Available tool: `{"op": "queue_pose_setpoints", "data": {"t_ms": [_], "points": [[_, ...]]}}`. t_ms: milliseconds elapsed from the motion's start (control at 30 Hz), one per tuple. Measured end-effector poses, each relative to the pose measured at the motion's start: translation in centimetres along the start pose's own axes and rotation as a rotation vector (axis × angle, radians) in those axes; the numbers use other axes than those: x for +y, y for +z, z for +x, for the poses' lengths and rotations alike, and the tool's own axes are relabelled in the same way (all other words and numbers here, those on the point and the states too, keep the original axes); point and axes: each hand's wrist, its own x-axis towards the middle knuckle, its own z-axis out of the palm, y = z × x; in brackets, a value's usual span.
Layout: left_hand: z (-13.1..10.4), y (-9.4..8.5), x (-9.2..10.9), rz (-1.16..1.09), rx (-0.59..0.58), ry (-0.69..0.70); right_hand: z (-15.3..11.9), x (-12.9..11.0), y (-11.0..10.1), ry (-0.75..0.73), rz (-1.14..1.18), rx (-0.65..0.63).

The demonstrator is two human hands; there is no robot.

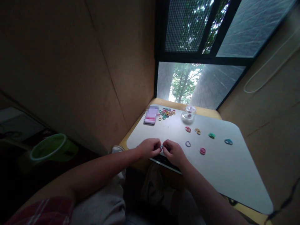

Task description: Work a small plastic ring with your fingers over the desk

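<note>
My left hand (150,148) and my right hand (172,151) meet at the table's near edge, fingers pinched. Between their fingertips is a small light-blue hair tie (161,147), gripped from both sides and partly hidden. Right of my right hand lie a lilac hair tie (188,143) and a pink bunch of hair ties (202,151). Beyond them are red hair ties (187,129), yellow hair ties (197,131), green hair ties (212,135) and blue hair ties (228,142), grouped by colour. A mixed pile of hair ties (167,113) sits at the back left.
The white folding table (217,165) stands in a corner under a window (185,81). A phone (151,115), blurred out, lies beside the mixed pile. A clear plastic container (187,117) with its lid is at the back edge. A green basin (53,147) stands low at left.
</note>
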Motion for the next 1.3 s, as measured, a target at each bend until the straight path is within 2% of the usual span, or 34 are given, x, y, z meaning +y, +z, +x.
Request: {"op": "queue_pose_setpoints", "data": {"t_ms": [1300], "points": [[-0.07, -0.35, 0.59, -0.008, -0.017, -0.017, -0.04, -0.13, -0.05, 0.02, 0.002, 0.004]]}}
